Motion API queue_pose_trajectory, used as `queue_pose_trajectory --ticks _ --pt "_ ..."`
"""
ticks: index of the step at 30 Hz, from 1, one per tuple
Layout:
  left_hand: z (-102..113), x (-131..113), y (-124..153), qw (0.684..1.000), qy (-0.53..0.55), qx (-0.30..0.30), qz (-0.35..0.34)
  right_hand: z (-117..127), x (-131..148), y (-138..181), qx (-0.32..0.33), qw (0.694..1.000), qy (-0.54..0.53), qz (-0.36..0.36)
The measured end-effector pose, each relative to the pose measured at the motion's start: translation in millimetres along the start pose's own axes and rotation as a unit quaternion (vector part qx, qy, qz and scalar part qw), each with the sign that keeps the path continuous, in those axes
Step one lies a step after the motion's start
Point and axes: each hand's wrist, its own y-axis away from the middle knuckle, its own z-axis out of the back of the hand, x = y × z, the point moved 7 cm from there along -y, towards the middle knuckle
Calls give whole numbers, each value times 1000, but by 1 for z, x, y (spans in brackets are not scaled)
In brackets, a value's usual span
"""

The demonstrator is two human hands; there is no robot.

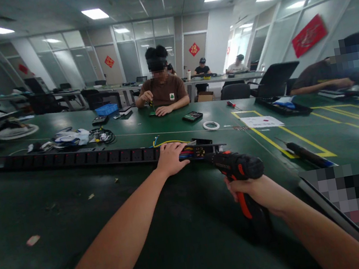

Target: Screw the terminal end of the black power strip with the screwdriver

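Note:
A long black power strip with a row of sockets lies across the green table. My left hand grips it near its right end, fingers over the top and thumb along the near side. Beside that thumb, coloured wires show inside the strip's open end. My right hand is closed around the handle of a black and orange cordless drill. The drill's nose points left at the strip's right end; whether the bit touches a screw there cannot be made out. A yellow wire sticks up behind my left hand.
Behind the strip lie a cable bundle, a roll of white tape and a circuit-board device. A long dark tool rests at right, near yellow tape lines. Co-workers sit across the table and at right.

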Motion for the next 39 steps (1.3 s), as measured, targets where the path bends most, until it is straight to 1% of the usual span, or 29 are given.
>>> queue_pose_trajectory --ticks 14,21,28,39 --pt "1 -1 1 1000 5 -4 -4 0 -1 -1 0 1000 -8 -3" --pt "0 0 1 1000 5 -2 -2 0 1 -1 13 1000 11 13" --pt "0 0 0 1000 4 5 2 0 1 0 12 1000 19 22" --pt "2 -1 1 1000 5 7 4 0 1 0 6 1000 7 14"
